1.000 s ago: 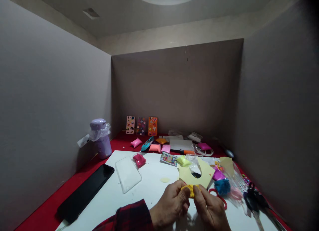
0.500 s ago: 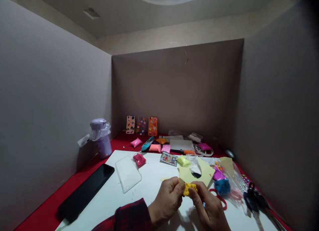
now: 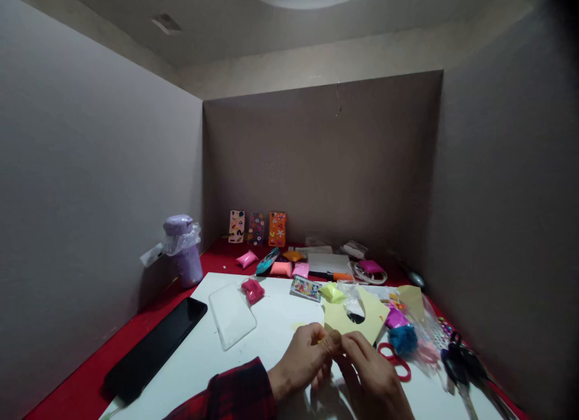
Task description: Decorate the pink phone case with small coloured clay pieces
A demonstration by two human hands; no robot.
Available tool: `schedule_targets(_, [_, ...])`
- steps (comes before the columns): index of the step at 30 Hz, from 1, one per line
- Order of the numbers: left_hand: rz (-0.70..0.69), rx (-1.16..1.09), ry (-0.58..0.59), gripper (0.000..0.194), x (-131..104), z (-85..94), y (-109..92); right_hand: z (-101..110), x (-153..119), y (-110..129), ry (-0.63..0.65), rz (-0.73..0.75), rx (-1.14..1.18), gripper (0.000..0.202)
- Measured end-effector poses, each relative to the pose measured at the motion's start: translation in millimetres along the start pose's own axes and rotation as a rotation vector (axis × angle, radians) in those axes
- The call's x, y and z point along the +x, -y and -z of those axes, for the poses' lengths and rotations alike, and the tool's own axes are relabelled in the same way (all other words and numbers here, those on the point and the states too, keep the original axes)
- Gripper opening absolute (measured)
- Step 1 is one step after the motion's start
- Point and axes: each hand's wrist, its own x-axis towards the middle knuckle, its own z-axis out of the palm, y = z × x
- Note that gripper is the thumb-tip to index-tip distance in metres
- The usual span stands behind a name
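My left hand [image 3: 304, 361] and my right hand [image 3: 371, 372] meet fingertip to fingertip low in the view, above a white board [image 3: 275, 341]. Between them is a lump of yellow modelling clay [image 3: 321, 340], almost wholly covered by the fingers; only a sliver shows. Both hands are closed around it. Just beyond them lies a pale yellow paper sheet [image 3: 373, 308] with a hole cut in it. Red-handled scissors [image 3: 401, 375] rest beside my right hand. To the left, a clear phone case [image 3: 233, 317] lies flat, with a red clay packet [image 3: 253, 291] at its upper corner.
A black phone [image 3: 158, 347] and a purple bottle [image 3: 187, 257] stand along the left. Three decorated phone cases [image 3: 277, 229] lean at the back. Several clay packets [image 3: 281, 269] lie before them. Dark-handled scissors [image 3: 459, 362] and a blue lump [image 3: 403, 340] crowd the right side.
The yellow clay, plainly visible between the fingertips before, is now nearly covered as the hands have come together. My right fingers have shifted over it.
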Motion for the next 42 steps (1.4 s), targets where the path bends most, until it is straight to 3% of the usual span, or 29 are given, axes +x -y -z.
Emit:
schedule_targets(11, [0.011, 0.049, 0.073, 0.051, -3, 2.5, -10, 0, 0, 1, -0.015, -0.126, 0.251, 0.018])
schedule_targets(16, [-0.058, 0.075, 0.023, 0.033, -3, 5.1, -9, -4, 0, -3, 0.039, -0.239, 0.317, 0.018])
schedule_targets(19, [-0.093, 0.077, -0.007, 0.032, 0, 6.3, -7, -3, 1, -4, 0.056, -0.283, 0.351, 0.019])
schedule_targets(25, [-0.112, 0.092, 0.019, 0.029, -3, 4.4, -9, -2, -1, -4, 0.067, -0.361, 0.292, 0.015])
schedule_targets(28, [-0.149, 0.114, 0.050, 0.032, -7, 2.7, -11, -5, -5, -6, 0.142, -0.447, 0.228, 0.026])
schedule_targets(35, [-0.211, 0.168, 0.131, 0.037, -12, 3.5, -16, -4, -7, -9, 0.157, -0.333, 0.252, 0.040])
schedule_targets(42, [-0.264, 0.159, 0.127, 0.040, -15, 4.1, -21, 6, 2, 3, 0.167, -0.263, 0.396, 0.032])
